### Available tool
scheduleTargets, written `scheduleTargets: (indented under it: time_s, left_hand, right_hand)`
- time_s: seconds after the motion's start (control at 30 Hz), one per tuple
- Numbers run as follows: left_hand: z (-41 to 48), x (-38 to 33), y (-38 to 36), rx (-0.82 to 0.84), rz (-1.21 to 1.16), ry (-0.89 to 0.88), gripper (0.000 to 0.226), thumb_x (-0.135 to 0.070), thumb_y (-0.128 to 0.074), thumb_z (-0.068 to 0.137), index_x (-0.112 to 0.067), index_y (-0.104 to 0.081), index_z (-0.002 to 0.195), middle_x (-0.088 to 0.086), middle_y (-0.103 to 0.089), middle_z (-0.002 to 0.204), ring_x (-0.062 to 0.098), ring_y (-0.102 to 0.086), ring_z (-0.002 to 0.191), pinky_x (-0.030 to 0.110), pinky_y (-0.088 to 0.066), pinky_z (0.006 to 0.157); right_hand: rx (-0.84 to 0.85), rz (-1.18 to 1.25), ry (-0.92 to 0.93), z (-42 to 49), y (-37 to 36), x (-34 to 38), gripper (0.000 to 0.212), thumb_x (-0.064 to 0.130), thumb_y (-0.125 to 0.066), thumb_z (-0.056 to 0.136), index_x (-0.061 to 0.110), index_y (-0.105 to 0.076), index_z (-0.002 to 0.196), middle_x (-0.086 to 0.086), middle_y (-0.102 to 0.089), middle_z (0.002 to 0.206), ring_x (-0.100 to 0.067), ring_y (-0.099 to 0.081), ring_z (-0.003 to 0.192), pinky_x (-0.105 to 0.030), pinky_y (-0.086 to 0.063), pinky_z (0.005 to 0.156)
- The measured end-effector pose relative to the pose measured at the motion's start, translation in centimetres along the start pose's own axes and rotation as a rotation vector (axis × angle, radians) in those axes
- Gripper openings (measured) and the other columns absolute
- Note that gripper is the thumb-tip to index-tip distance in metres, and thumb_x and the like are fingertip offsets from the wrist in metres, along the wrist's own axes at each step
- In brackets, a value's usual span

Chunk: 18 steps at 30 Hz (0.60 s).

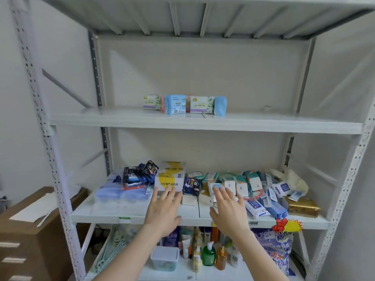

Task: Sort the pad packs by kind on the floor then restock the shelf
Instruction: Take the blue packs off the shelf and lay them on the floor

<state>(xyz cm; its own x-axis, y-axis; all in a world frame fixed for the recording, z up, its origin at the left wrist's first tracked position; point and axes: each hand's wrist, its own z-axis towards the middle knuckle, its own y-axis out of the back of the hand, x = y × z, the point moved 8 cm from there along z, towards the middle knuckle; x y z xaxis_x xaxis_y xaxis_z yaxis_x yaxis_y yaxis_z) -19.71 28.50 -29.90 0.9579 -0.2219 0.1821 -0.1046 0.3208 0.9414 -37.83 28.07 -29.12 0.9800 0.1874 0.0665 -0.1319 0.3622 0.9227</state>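
Observation:
A short row of pad packs stands on the upper shelf [101, 120]: a green-and-white pack [151, 102], a light blue pack [175, 104], a second green-and-white pack [201, 105] and a blue pack end-on [220, 105]. Thin pink packs show between them. My left hand [163, 211] and my right hand [228, 209] are both raised with fingers spread, empty, in front of the middle shelf [125, 214], well below the pad packs.
The middle shelf holds a yellow-and-white box [171, 176], dark blue packs [191, 185], blue wrapped bundles [121, 193], several small white-and-teal boxes [241, 184] and a gold pack [302, 206]. Bottles and a powder bag [274, 252] fill the bottom shelf. A brown cabinet [26, 236] stands left.

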Motion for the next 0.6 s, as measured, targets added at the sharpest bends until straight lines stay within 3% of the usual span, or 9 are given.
scheduleTargets:
  time_s: [0.27,0.6]
  left_hand:
    - [3.1,1.1,10.1,-0.180,0.048,0.031,0.074,-0.051,-0.042,0.095,-0.022,-0.008,0.154,0.005,-0.005,0.163,0.023,0.001,0.150,0.053,0.003,0.119]
    - [7.5,2.7,17.4,-0.354,0.077,0.052,0.077,-0.055,-0.043,0.093,-0.022,-0.009,0.154,0.005,-0.008,0.163,0.022,-0.002,0.150,0.053,0.003,0.118]
  right_hand:
    - [-0.209,-0.011,0.074,3.2,9.5,-0.3,0.064,0.047,-0.037,0.097,0.024,-0.015,0.153,0.002,-0.021,0.160,-0.017,-0.015,0.148,-0.044,-0.014,0.119]
    - [-0.358,0.003,0.103,8.0,15.6,-1.4,0.063,0.043,-0.041,0.095,0.023,-0.021,0.152,0.001,-0.026,0.158,-0.016,-0.020,0.147,-0.042,-0.016,0.118]
